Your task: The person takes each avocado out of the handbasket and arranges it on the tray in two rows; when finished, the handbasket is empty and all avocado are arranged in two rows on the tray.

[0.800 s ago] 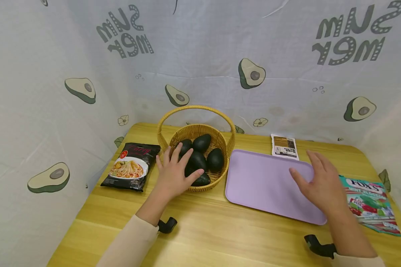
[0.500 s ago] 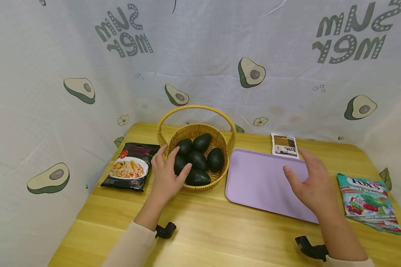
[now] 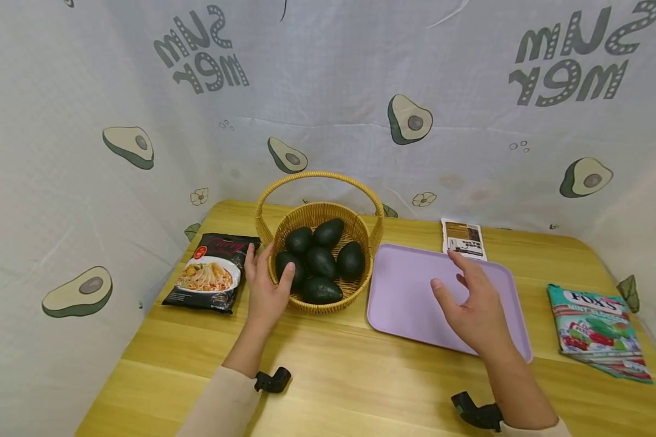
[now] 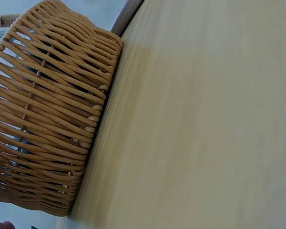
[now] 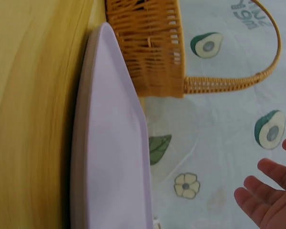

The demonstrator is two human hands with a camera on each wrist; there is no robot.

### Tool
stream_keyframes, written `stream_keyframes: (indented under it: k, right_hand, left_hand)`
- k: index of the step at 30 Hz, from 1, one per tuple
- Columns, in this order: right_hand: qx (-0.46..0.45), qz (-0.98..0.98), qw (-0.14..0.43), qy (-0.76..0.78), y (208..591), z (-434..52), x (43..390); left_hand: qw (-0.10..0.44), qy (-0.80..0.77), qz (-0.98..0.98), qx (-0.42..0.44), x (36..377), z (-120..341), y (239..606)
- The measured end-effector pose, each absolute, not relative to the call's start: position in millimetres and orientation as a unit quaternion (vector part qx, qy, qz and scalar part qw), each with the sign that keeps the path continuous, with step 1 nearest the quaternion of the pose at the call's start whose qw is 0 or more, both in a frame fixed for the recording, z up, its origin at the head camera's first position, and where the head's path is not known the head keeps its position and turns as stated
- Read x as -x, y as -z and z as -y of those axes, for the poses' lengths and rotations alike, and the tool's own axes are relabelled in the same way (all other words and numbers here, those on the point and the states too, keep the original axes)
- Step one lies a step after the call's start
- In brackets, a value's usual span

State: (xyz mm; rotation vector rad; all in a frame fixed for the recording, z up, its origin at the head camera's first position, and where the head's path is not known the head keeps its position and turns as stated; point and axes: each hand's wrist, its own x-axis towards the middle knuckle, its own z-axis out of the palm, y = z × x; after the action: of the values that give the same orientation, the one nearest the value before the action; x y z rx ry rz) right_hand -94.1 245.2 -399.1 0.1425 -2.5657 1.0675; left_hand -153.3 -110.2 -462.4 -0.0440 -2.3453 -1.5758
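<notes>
The wicker basket (image 3: 313,214), round and bowl-shaped, stands upright on the wood-grained table (image 3: 361,388) and holds six smooth, dark, egg-shaped avocados (image 3: 321,263). Its tall braided handle (image 3: 319,174) arches over from 9 to 3 o'clock. The nearest avocado lies lengthwise from 9 to 3, narrow end at 3; the farthest tapers towards 2.

At the basket's 8 o'clock is the left hand (image 3: 266,297), fingers apart and thumb set wide by the rim; I cannot tell whether it touches.

Between 3 and 4 o'clock, just beside the basket, lies the smooth lilac tray (image 3: 410,291), a rounded rectangle with its long axis near 9 to 3, dipping slightly at the right. The right hand (image 3: 474,309) hovers over it, thumb well away from the fingers, holding nothing.

Outward lie a glossy black noodle packet (image 3: 210,276) at 9, a small white-and-brown packet (image 3: 466,240) near 3, and a crinkled teal FOX'S bag (image 3: 598,334) farther off, between 3 and 4. Cloth printed with halved avocados (image 3: 333,91) hangs behind.

The left wrist view alone brings out the slatted gaps between the basket's strands; the right wrist view shows the tray's low raised edge nearly side-on.
</notes>
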Motion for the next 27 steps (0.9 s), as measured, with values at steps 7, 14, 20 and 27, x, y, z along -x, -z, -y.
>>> stream_keyframes:
  k: [7, 14, 20, 27]
  right_hand:
    - [-0.09, 0.891, 0.19, -0.402, 407, -227, 101]
    - [-0.12, 0.885, 0.178, -0.413, 415, -209, 109]
    - [-0.144, 0.877, 0.165, -0.429, 413, -189, 117]
    - [-0.179, 0.857, 0.156, -0.458, 414, -163, 129]
  left_hand:
    - [0.145, 0.58, 0.801, 0.006, 164, 109, 470]
    - [0.14, 0.61, 0.78, 0.01, 170, 106, 472]
    - [0.137, 0.65, 0.747, -0.007, 173, 100, 471]
    - [0.14, 0.699, 0.701, -0.034, 177, 98, 474]
